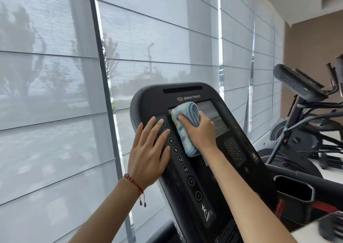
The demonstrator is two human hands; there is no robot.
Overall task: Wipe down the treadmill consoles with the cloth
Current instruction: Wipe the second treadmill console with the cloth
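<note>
I see a black treadmill console point(187, 96) tilted back toward the window, its face smooth and glossy with rounded corners, a slotted vent along the top and a "STAR TRAC" logo beneath it. A dark rectangular screen point(213, 116) sits in the middle, with a column of round numbered buttons point(181, 159) down its left side and a small keypad point(234, 150) at its lower right.

My right hand point(199, 129) presses the cloth point(182, 127) against the left part of the screen. The cloth is a soft, nubby terry towel, pale blue-white with coloured dots, bunched into a thick roll at the top and hanging flat below. The fingers point(182, 119) are curled over it, gripping it, wrist bent and forearm reaching up from lower right.

My left hand point(148, 150) lies flat on the console's left edge, its fingers spread and straight, holding nothing, fingertips touching the top of the button column. A red braided bracelet point(133, 183) circles that wrist.

Ribbed, translucent grey blinds point(55, 75) cover the window behind.
</note>
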